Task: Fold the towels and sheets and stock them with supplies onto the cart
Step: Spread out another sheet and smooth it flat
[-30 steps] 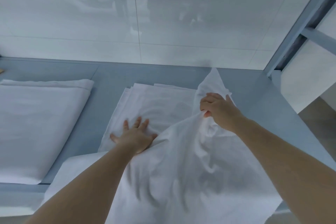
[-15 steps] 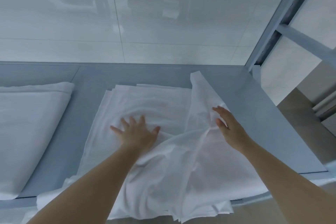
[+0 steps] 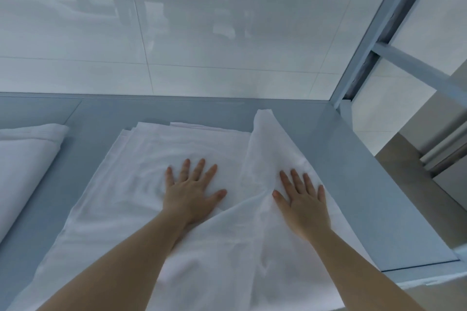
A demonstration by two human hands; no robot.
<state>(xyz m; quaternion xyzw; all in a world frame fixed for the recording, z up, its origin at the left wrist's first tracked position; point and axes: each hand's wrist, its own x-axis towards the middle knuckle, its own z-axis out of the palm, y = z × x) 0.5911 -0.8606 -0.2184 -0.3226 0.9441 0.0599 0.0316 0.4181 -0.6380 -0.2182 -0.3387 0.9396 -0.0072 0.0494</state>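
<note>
A white sheet (image 3: 131,184) lies partly folded on the blue-grey shelf surface (image 3: 353,184), its near part hanging over the front edge. My left hand (image 3: 192,189) presses flat on its middle, fingers spread. My right hand (image 3: 303,197) lies flat on a loose flap of the sheet that runs diagonally from the far right corner (image 3: 265,118) down toward me. Neither hand grips the cloth.
A second folded white sheet (image 3: 22,164) lies at the left on the same surface. A glossy white tiled wall (image 3: 202,33) rises behind. A blue-grey metal upright and crossbar (image 3: 374,33) stand at the right, with floor beyond the shelf's right edge.
My right hand let go of the raised sheet corner and came down flat on the flap. My left hand stayed pressing on the sheet. The lifted fold has settled lower.
</note>
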